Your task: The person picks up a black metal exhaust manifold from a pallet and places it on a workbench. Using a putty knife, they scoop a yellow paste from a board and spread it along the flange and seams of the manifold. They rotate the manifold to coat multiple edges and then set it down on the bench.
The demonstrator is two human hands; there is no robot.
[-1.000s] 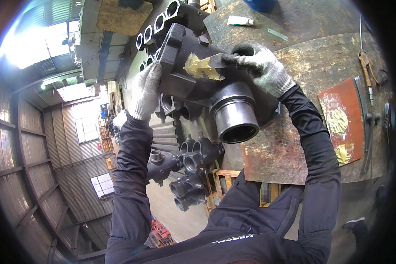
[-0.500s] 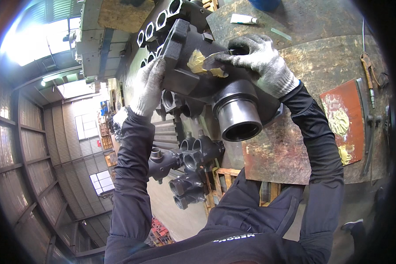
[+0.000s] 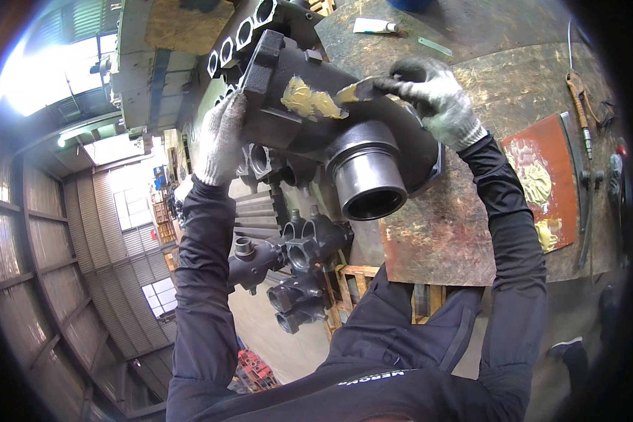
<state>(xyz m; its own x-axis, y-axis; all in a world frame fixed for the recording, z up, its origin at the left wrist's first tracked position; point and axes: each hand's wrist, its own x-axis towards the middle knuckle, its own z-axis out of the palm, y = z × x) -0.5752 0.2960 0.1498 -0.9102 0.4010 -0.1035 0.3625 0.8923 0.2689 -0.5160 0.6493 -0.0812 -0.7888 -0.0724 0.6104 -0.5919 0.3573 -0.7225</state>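
Casting (image 3: 344, 133) carries yellow putty (image 3: 309, 102); our left hand (image 3: 221, 137) grips its nine-o'clock edge, our right hand (image 3: 436, 98) fingers clamped on the spatula (image 3: 359, 90).

Both arms wear long black sleeves, creased at the elbows. The left hand (image 3: 220, 141) and right hand (image 3: 439, 102) each wear 1 grey-white knit work glove, its cuff meeting the sleeve just behind the hand.
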